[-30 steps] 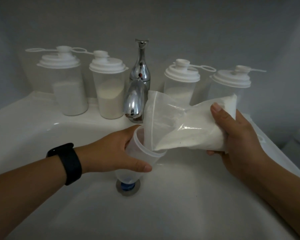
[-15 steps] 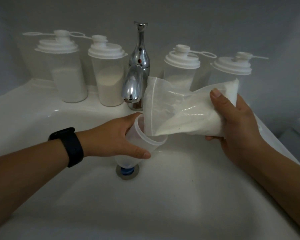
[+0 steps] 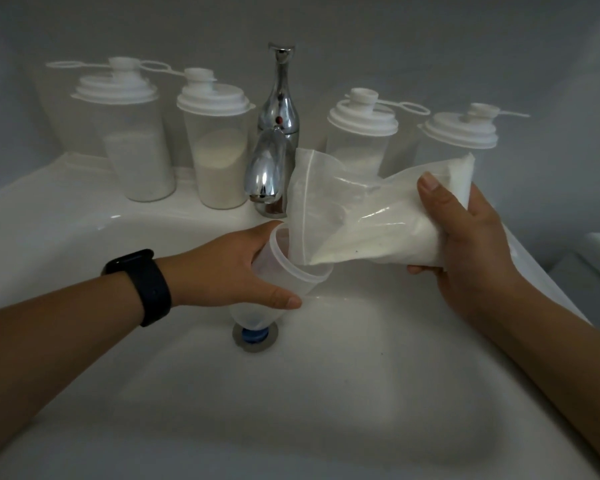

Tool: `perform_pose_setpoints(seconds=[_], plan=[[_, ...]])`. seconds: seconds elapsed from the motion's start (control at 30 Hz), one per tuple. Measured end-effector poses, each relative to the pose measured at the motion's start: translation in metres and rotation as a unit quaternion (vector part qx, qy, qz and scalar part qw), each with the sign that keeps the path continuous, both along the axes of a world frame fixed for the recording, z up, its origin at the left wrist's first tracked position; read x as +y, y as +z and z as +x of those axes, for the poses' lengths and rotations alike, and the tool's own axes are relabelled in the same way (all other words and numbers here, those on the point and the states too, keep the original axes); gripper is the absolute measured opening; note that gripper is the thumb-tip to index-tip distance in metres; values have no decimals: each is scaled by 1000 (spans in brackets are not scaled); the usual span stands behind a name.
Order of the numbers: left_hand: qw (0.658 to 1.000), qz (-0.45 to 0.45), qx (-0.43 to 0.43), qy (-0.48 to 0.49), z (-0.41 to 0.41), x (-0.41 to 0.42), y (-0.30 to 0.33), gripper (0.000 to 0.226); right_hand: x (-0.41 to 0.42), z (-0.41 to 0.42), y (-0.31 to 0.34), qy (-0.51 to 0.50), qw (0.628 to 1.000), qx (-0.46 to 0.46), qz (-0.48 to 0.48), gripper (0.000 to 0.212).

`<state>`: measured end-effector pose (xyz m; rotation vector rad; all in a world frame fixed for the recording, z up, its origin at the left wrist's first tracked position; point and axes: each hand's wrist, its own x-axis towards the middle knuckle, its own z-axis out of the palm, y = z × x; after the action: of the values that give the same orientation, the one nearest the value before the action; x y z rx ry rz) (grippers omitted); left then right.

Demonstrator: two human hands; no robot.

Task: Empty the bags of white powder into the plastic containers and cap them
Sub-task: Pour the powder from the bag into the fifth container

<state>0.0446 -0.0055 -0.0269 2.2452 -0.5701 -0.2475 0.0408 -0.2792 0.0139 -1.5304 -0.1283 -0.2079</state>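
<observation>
Over the sink (image 3: 361, 393), left hand (image 3: 229, 271) grips the container (image 3: 291, 271); right hand (image 3: 465, 244), holding the bag (image 3: 361, 220), has tipped it further, powder nearing the rim

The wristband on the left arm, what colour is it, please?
Black; the wristband shows in the head view.

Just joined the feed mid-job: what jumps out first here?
Front and centre, over the sink, the right hand tilts a bag of white powder with its open mouth at the rim of an uncapped container, which the left hand grips at a slant above the drain. Behind, four capped containers flank the chrome faucet, two each side.
</observation>
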Motion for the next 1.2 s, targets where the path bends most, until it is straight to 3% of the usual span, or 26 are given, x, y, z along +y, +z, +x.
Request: perform_pose_setpoints(seconds=[1.2], plan=[[1000, -22, -3, -16, 2, -1, -2, 92, -3, 2, -2, 3, 1000, -27, -2, 36]])
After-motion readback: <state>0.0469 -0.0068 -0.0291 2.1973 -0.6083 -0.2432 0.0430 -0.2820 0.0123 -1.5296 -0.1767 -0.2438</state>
